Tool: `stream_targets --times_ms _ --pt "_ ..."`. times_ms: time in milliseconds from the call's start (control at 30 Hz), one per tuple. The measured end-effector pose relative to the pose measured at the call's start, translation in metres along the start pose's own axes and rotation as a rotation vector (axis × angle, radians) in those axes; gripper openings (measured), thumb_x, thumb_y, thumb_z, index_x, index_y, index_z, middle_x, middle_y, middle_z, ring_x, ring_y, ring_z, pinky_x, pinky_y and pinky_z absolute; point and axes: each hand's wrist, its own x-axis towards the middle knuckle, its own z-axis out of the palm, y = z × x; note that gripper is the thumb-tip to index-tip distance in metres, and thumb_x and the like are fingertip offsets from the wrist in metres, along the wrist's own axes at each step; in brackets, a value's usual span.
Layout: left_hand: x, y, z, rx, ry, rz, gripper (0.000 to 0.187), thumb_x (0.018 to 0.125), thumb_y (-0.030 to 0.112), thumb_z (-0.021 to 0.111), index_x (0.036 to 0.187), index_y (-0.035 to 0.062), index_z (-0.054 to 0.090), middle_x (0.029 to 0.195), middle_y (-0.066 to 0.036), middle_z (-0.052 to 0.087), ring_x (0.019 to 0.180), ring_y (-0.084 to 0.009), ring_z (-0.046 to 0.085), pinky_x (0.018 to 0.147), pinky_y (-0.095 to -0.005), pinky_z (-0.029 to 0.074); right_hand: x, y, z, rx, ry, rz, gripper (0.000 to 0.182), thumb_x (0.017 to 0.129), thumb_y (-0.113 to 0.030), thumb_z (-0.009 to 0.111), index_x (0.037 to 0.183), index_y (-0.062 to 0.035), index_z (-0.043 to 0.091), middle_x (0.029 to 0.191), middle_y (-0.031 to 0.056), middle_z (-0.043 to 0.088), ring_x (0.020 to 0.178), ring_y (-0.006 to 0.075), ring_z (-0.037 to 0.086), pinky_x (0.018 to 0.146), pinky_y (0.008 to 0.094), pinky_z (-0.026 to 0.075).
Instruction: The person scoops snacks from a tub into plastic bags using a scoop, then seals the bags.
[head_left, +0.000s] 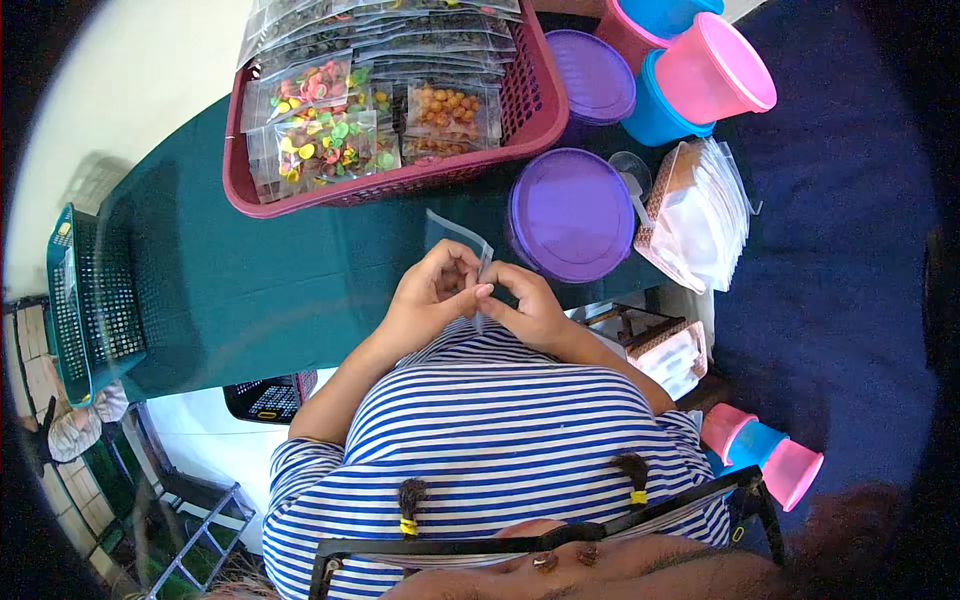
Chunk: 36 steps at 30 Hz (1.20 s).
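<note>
A small clear plastic zip bag (pixel 460 232) is held upright in front of my striped shirt, above the near edge of the green-covered table. My left hand (pixel 437 290) has its fingers curled in, pinching the bag's edge from the left. From the right, my right hand (pixel 525 305) pinches the same edge, thumbs nearly touching. The bag's lower part is hidden behind the fingers, and its visible part looks flat and see-through. Just beyond my right hand stands a round tub with a purple lid (pixel 572 215).
Ahead, a maroon basket (pixel 400 180) holds many packets of colourful snacks (pixel 325 140). On the right are another purple-lidded tub (pixel 590 75), pink and blue tubs (pixel 715 65), a clear scoop (pixel 632 180) and a box of clear bags (pixel 700 215). A green basket (pixel 95 300) stands left.
</note>
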Motion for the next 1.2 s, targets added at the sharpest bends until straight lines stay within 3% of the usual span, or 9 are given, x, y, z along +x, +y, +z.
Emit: stream_targets --times_ms 67,167,467,567,700,800,867,967,1200 --pt "0.002 -0.003 0.002 -0.137 0.031 -0.071 0.028 0.094 0.009 0.068 0.111 0.0045 0.047 0.087 -0.001 0.054 0.074 -0.0078 0.057 0.062 -0.023 0.052 -0.001 0.002 0.0 0.167 -0.013 0.009 0.024 0.091 -0.023 0.069 0.102 -0.0028 0.062 0.092 0.0095 0.066 0.091 0.0232 0.066 0.082 0.035 0.049" --pt "-0.004 -0.008 0.001 -0.214 -0.005 -0.102 0.022 0.095 0.007 0.063 0.111 0.0049 0.047 0.094 -0.003 0.054 0.078 -0.0089 0.058 0.065 -0.0223 0.049 -0.004 -0.004 0.004 0.153 -0.034 -0.011 0.025 0.09 -0.025 0.071 0.099 -0.0031 0.063 0.088 0.0083 0.065 0.089 0.0213 0.066 0.08 0.0346 0.049" --pt "-0.001 -0.01 0.004 -0.288 -0.029 -0.067 0.016 0.098 0.01 0.059 0.109 0.0061 0.048 0.096 -0.003 0.053 0.083 -0.0083 0.056 0.072 -0.0234 0.047 -0.006 0.003 0.004 0.251 0.015 -0.012 0.03 0.086 -0.031 0.075 0.092 -0.0043 0.062 0.085 0.0078 0.064 0.081 0.0208 0.063 0.077 0.0342 0.048" --pt "-0.002 -0.014 0.009 -0.219 -0.002 0.043 0.014 0.099 0.01 0.057 0.109 0.006 0.049 0.096 -0.003 0.054 0.083 -0.0085 0.056 0.072 -0.0235 0.047 -0.005 -0.004 0.003 0.125 0.042 -0.002 0.032 0.085 -0.031 0.077 0.092 -0.0039 0.062 0.083 0.0079 0.062 0.081 0.0206 0.062 0.076 0.0339 0.047" --pt "-0.002 -0.012 0.004 -0.255 -0.034 -0.048 0.014 0.099 0.009 0.058 0.109 0.006 0.049 0.096 -0.004 0.054 0.083 -0.0085 0.056 0.073 -0.0234 0.048 -0.006 0.003 0.005 0.11 0.043 -0.058 0.032 0.084 -0.03 0.078 0.093 -0.0034 0.062 0.082 0.0083 0.061 0.079 0.0207 0.062 0.076 0.0339 0.047" --pt "0.0 -0.012 0.004 -0.232 -0.054 -0.041 0.016 0.098 0.008 0.06 0.109 0.0055 0.048 0.096 -0.005 0.055 0.082 -0.0096 0.058 0.072 -0.0245 0.049 -0.007 0.0 0.004 0.095 0.047 -0.063 0.028 0.089 -0.028 0.073 0.093 -0.0031 0.062 0.083 0.0081 0.062 0.08 0.0198 0.063 0.076 0.0335 0.048" --pt "0.0 -0.013 0.004 -0.218 -0.069 -0.035 0.018 0.098 0.009 0.06 0.109 0.0047 0.047 0.096 -0.006 0.056 0.08 -0.0113 0.06 0.07 -0.0259 0.05 -0.008 -0.001 0.005 0.278 0.041 0.041 0.024 0.094 -0.026 0.067 0.094 -0.0029 0.063 0.085 0.0078 0.063 0.081 0.0189 0.064 0.076 0.0328 0.049" --pt "0.001 -0.013 0.004 -0.199 -0.057 -0.045 0.018 0.098 0.011 0.06 0.109 0.0042 0.046 0.095 -0.007 0.056 0.078 -0.013 0.061 0.068 -0.0265 0.052 -0.007 -0.003 0.005 0.174 0.073 -0.044 0.023 0.097 -0.026 0.063 0.095 -0.0028 0.063 0.085 0.0077 0.064 0.081 0.0182 0.065 0.077 0.0324 0.05" --pt "0.002 -0.014 0.005 -0.195 -0.069 -0.022 0.018 0.099 0.012 0.059 0.109 0.0041 0.046 0.095 -0.007 0.056 0.077 -0.0138 0.061 0.069 -0.0269 0.051 -0.009 0.001 0.004 0.116 0.074 -0.024 0.024 0.097 -0.027 0.063 0.094 -0.0028 0.063 0.084 0.0078 0.064 0.081 0.0192 0.064 0.076 0.0322 0.049"
